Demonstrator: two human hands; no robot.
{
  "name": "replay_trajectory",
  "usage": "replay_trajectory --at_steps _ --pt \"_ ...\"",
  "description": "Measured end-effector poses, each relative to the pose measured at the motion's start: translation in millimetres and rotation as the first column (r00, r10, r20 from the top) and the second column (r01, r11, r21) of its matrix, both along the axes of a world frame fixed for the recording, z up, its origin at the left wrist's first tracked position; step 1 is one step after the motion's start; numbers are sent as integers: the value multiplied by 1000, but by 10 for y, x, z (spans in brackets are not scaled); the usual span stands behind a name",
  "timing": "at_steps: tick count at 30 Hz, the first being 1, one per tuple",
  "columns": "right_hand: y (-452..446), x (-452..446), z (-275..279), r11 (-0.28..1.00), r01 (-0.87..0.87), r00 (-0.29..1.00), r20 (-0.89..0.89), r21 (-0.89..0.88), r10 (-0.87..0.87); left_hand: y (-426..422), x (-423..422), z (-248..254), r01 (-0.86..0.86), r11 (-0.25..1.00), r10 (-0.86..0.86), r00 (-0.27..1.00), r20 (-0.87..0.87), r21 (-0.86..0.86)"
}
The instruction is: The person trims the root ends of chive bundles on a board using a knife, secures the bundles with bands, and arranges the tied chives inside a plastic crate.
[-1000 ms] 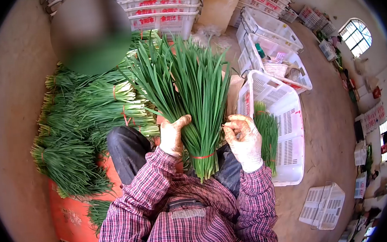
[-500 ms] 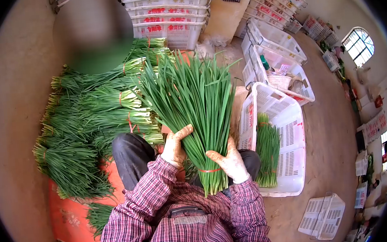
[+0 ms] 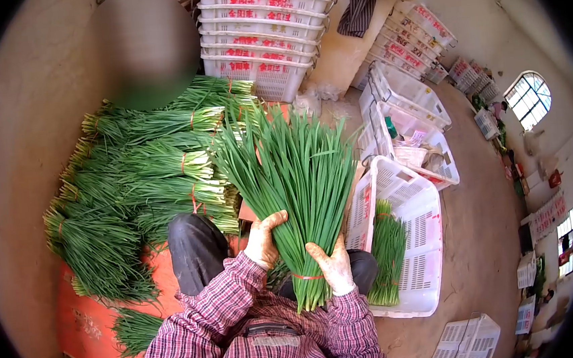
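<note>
Green bundle (image 3: 298, 205) between left fingers (image 3: 275, 219) and right fingers (image 3: 316, 251)

Bunch of long green lvs. (image 3: 295, 198), qty. 1, is held betw. L hand (image 3: 263, 240) & R hand (image 3: 335, 266), tips fanned wide at far end, paler stalk ends at near end, thin red band (image 3: 308, 277) rd. lower stalks.

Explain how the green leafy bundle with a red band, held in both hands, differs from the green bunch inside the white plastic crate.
The held green bundle fans wide at its leaf end; the crated green bunch looks narrow and compact. The held bundle is between the left hand and right hand; the bunch lies in the white crate, untouched. Both have long, thin green leaves and red banding.
</note>
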State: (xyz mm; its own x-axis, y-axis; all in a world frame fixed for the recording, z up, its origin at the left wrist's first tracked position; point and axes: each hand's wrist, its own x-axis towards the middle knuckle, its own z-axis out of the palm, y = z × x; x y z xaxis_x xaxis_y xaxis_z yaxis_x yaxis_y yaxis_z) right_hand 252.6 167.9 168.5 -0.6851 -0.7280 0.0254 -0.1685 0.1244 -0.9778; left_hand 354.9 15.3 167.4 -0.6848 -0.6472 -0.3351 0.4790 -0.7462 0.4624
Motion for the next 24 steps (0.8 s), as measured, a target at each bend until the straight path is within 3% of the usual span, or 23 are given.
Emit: replay_trajectory --at_steps 2,3,4,7,10,12,17,20,22,24 --pt "-27 -42 106 985 171 851 -500 -24 -159 7 -17 10 -41 999 40 999 -24 -21" --pt "5 -69 202 978 200 889 -409 -56 -206 -1 -13 1 -23 999 22 999 -34 -45" --pt "-29 -42 437 958 258 784 -553 -125 -283 -7 -12 -20 -4 998 1 999 -44 -69" --pt "-167 -57 965 977 54 576 -793 -206 -199 6 -43 -118 16 994 -20 999 -30 -112" --pt "-471 -22 1310 993 -42 495 -866 -112 -77 37 -51 -13 13 988 -13 1000 -2 -153" --pt "-670 -107 1401 998 -36 430 -902 -53 -32 63 -38 -39 24 989 -34 997 -65 -149" --pt "-919 -228 1539 988 83 412 -907 130 85 71 -49 -62 46 987 -57 996 -65 -157" --pt "-976 -329 1449 999 -27 359 -932 33 41 92 -21 37 56 984 -64 997 -43 -168" --pt "-973 -364 1413 1000 2 331 -943 28 26 96 -27 12 53 983 -62 997 -50 -177" --pt "-946 -420 1354 999 27 581 -813 -19 -31 98 -30 -25 51 982 -62 996 -57 -182"
